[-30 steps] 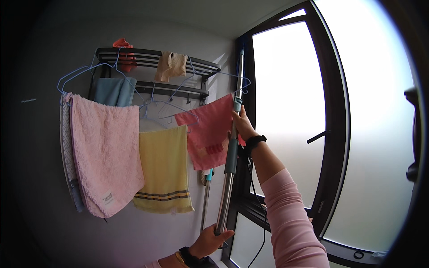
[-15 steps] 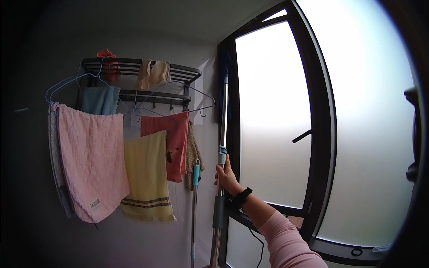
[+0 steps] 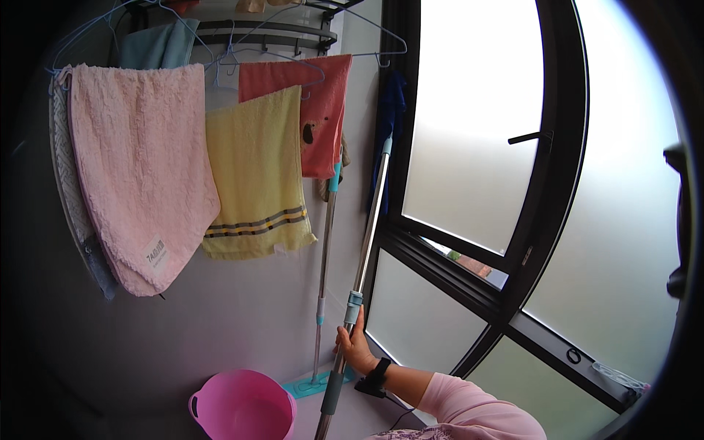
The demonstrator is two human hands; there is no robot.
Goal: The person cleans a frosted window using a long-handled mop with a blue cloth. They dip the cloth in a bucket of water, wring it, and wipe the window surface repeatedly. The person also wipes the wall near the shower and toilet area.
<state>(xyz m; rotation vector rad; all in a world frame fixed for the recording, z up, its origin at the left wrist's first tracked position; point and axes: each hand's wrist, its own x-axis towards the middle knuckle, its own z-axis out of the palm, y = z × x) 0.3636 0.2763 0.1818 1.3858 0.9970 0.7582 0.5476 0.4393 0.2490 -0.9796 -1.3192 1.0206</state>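
Note:
My right hand (image 3: 356,350) is wrapped round a long silver mop pole (image 3: 372,224), just below its pale blue-grey collar (image 3: 353,302). A dark grey sleeve (image 3: 332,392) covers the pole under my hand. The pole leans, its top up and to the right against the window corner, where dark blue cloth (image 3: 393,103) hangs at its end. Its lower end runs out of the picture. My left hand is not in view. Nearby stands a second mop with a silver handle (image 3: 327,249) and a flat turquoise head (image 3: 308,384) on the floor.
A pink tub (image 3: 246,403) sits on the floor by the wall. Pink (image 3: 143,169), yellow (image 3: 257,176) and red towels (image 3: 326,110) hang from a wall rack (image 3: 257,37). To the right is a dark-framed window with a handle (image 3: 529,137); a cable (image 3: 402,418) lies below.
The view has tilted down, bringing the pink tub and turquoise mop head into sight. My right hand keeps its hold on the pole, which now leans more.

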